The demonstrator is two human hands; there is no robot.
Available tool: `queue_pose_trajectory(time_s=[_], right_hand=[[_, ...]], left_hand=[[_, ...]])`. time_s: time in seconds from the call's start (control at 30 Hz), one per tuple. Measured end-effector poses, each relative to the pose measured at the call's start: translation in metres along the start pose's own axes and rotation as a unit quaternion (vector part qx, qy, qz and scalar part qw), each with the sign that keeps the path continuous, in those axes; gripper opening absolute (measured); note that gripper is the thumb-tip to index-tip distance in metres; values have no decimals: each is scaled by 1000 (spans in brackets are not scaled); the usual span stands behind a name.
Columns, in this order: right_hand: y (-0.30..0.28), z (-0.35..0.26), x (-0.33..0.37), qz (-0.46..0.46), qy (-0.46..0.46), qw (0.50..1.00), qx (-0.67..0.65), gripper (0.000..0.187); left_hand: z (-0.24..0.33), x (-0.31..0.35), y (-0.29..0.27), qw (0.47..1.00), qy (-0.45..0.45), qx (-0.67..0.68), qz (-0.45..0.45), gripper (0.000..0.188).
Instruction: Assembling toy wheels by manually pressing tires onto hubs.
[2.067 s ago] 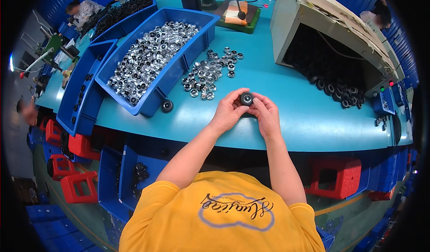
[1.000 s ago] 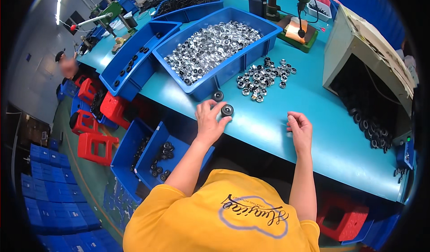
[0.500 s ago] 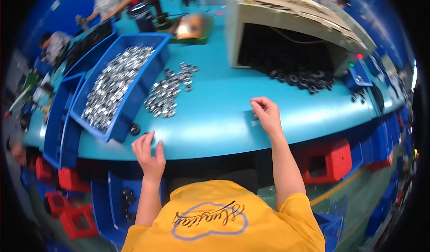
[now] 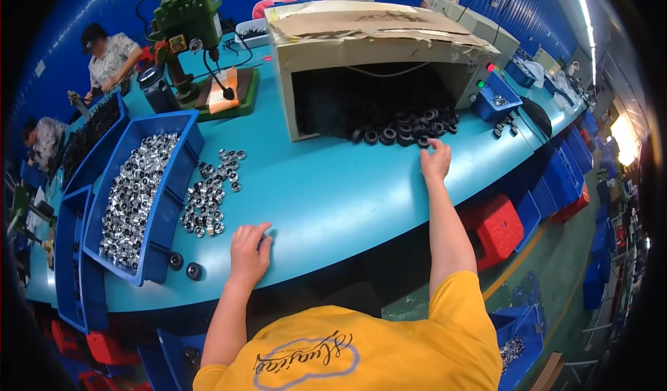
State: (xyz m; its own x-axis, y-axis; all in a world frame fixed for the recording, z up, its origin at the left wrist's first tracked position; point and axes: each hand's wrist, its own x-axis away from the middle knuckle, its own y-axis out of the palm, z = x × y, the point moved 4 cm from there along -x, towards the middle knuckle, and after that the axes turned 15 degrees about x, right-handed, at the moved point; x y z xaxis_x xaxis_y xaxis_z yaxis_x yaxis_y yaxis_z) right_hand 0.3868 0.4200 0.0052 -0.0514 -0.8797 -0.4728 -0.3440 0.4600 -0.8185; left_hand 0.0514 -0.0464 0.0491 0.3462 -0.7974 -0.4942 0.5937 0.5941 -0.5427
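Ideally, lift one tyre [image 4: 422,142] without dragging the pile [image 4: 405,132]. Right hand [image 4: 436,160] meets it, grip unclear; left hand [image 4: 249,253] is loosely spread.

Across the tabletop [image 4: 333,203] from you stands a green drill press [image 4: 189,15] with a dark canister [image 4: 158,91] beside it. Farther left is a co-worker [image 4: 111,59] in a patterned shirt; a red stool [image 4: 501,230] stands on your right.

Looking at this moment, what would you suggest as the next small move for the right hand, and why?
I would probably pinch one black ring with the right hand and draw it clear: the fingertips are at the front edge of the ring pile, and the left hand looks empty.
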Motion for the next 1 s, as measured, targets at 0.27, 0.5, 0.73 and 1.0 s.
queue_pose_trajectory(time_s=[0.27,0.5,0.73,1.0], right_hand=[[-1,-12,-11,-3,-78,993,92,25],[-21,-53,30,-47,-148,982,-105,23],[-37,-212,147,-447,-174,759,-441,18],[-41,-285,242,-660,-108,519,-532,21]], left_hand=[[-6,0,0,1000,-16,6,2,25],[-7,0,0,1000,-17,13,8,22],[10,-44,19,979,-71,186,40,28],[-19,-38,21,965,-88,201,145,29]])
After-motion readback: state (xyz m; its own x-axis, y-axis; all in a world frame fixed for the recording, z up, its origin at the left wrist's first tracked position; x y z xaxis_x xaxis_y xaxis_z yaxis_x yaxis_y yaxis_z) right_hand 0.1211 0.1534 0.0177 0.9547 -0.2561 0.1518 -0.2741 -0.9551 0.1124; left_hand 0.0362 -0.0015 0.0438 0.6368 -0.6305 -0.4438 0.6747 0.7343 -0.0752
